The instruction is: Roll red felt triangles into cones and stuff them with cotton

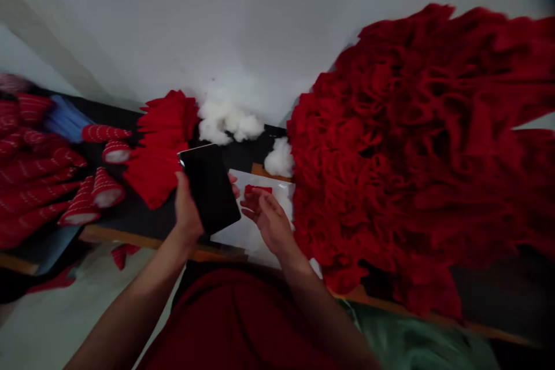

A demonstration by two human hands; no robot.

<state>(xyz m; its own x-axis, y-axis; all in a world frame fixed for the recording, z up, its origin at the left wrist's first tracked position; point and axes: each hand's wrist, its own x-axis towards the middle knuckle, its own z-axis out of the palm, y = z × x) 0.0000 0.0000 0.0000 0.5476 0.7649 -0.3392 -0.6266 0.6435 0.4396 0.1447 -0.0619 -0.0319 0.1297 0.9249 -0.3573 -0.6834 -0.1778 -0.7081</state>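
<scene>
My left hand [187, 208] grips a black phone [210, 188] with a dark screen, held tilted above the table's near edge. My right hand [266, 217] hovers just right of the phone with its fingers loosely curled and apart, holding nothing I can see. Under it lies a clear plastic bag [249, 231] with a small red piece [258, 189] and some white stuffing on it.
A big heap of red fabric pieces [411, 150] fills the right side. A smaller red stack [162, 144] and white stuffing [229, 121] lie behind the phone. Red-and-white striped stuffed cones [93, 191] are piled at the left on the black table [143, 214]. A white wall stands behind.
</scene>
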